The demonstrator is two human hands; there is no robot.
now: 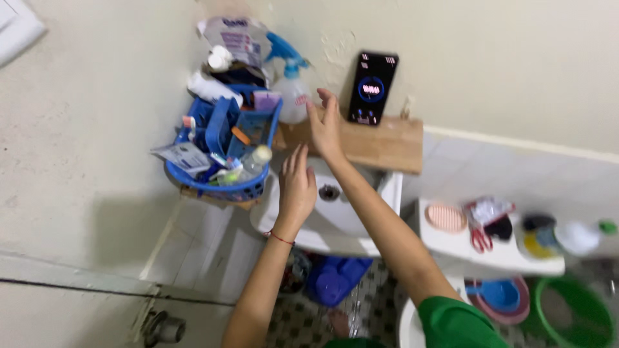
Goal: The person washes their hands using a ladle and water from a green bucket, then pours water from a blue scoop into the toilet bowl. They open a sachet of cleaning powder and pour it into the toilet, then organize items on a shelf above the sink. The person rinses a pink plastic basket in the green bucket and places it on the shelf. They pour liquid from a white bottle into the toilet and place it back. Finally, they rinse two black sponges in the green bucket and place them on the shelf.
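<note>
My left hand [297, 182] hovers open over the left side of a small white sink [380, 187], fingers pointing toward a blue basket [222, 183] full of toiletries. A red thread circles that wrist. My right hand [324, 125] is open too, fingers spread, reaching up over the wooden shelf [387, 145] behind the sink. It is close to a clear spray bottle with a blue trigger [291, 90] and holds nothing. A black phone [373, 88] with a lit screen leans against the wall on the shelf, just right of that hand.
A white toilet tank lid [451, 248] at right carries a pink soap dish [445, 217], red scissors [478, 237] and small containers. Below sit a green bucket [574, 316], a blue scoop in a pink basin [498, 296] and a blue tub [335, 280] under the sink.
</note>
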